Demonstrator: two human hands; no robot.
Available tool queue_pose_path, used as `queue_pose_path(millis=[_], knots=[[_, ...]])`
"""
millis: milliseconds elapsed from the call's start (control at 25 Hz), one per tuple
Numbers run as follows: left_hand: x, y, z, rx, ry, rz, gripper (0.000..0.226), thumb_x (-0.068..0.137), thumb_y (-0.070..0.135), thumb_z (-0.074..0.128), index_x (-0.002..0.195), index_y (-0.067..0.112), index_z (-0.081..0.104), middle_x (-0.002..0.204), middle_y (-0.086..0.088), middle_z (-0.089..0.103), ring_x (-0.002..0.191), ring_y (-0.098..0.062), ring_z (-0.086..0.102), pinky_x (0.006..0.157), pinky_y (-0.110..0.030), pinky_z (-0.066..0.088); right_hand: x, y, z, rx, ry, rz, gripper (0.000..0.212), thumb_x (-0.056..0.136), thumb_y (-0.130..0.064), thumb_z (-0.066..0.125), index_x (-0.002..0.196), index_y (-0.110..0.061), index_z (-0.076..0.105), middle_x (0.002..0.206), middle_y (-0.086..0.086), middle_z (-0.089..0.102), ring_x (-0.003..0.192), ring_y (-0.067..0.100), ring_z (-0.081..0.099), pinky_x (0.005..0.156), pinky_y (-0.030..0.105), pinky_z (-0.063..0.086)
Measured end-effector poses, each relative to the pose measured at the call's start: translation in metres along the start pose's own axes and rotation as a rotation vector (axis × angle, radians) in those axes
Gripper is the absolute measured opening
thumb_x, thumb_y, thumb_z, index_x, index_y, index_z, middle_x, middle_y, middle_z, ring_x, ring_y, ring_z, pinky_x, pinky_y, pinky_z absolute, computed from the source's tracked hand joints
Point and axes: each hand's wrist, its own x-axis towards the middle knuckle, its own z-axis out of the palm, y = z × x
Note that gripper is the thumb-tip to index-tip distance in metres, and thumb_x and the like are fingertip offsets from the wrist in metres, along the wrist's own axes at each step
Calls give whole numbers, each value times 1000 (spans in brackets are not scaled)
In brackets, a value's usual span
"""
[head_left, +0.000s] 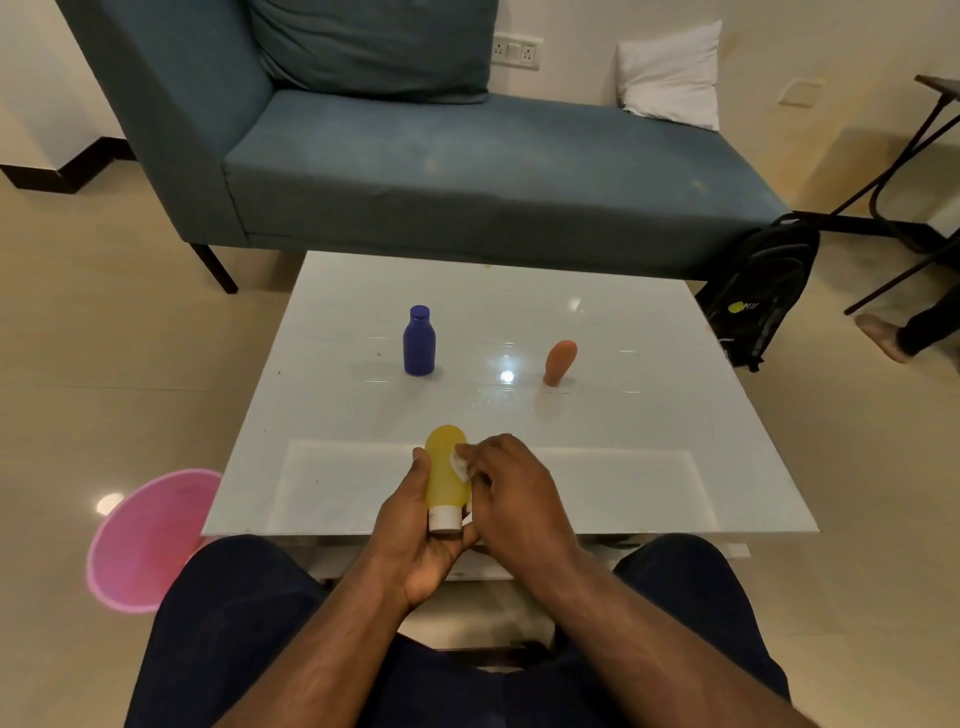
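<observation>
Three bottles are showing: one yellow bottle at six o'clock, one blue bottle at eleven, one orange bottle at one. One white wad, one table, one pink bin at eight, one backpack at two, one sofa at twelve, one teal cushion and one white pillow are showing too.

Backpack: logo of a yellow-green dot with pale letters beside it, too blurred to read.
Yellow bottle: no legible print.
Blue bottle: no legible print.
Orange bottle: no legible print.

yellow bottle | held tilted, white cap toward person | white wad against its side
</observation>
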Motion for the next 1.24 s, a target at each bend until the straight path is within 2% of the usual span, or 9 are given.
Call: queue_pose_path(millis=[160,480,640,720,800,880,960,1120,1240], knots=[[2,2,-4,-71,-8,1,62,99,52,49,135,2,58,123,-18,71,102,-30,73,74,-42,64,-33,-5,4,-19,-46,-125,31,88,-12,49,114,-13,67,107,-1,60,99,13,56,85,29,52],[0,-1,0,57,-44,9,50,102,45,47,134,8,58,122,-21,71,102,-33,73,72,-46,63,1,3,-1,-116,-14,-96,28,86,-16,54,109,-10,69,104,4,62,95,21,57,81,36,52],[7,0,-7,-21,-20,2,60,98,48,51,138,4,55,126,-19,70,113,-32,69,86,-46,61,-27,-6,2,-175,-25,-205,27,82,-8,65,108,-14,68,104,1,63,93,20,55,76,31,53],[7,-2,-7,10,-31,12,57,99,47,50,137,5,56,125,-20,70,110,-33,70,80,-48,63,-22,-3,-1,-201,-44,-240,26,80,-6,68,105,-14,69,103,2,64,91,20,55,75,30,52],[4,-3,-3,94,-46,35,49,102,44,48,134,10,59,120,-20,72,101,-32,73,71,-46,62,-4,6,-1,-188,-36,-182,25,83,-13,67,108,-13,68,106,3,62,97,19,54,80,22,46],[2,-5,-1,123,-61,40,45,102,42,48,134,13,60,121,-19,72,103,-32,73,74,-47,61,12,12,-2,-139,-4,-46,24,90,-21,61,113,-17,65,112,0,57,104,14,49,84,10,34],[0,-4,-2,116,-75,24,48,103,44,45,134,11,60,124,-20,71,107,-33,71,78,-47,61,12,9,1,-189,-1,-60,25,89,-19,62,114,-16,66,112,1,59,104,16,49,84,15,37],[5,0,-8,62,-65,-23,65,100,56,42,131,1,61,126,-22,69,121,-35,64,107,-49,47,-24,-5,2,-223,-117,-237,29,80,-14,68,108,-18,68,107,0,61,96,18,50,79,26,47],[5,-1,-6,82,-85,-24,57,102,48,44,132,3,61,115,-19,72,101,-31,71,88,-44,57,-13,7,-2,-196,-97,-197,26,80,-11,68,106,-15,70,105,3,63,95,21,54,80,31,51]])
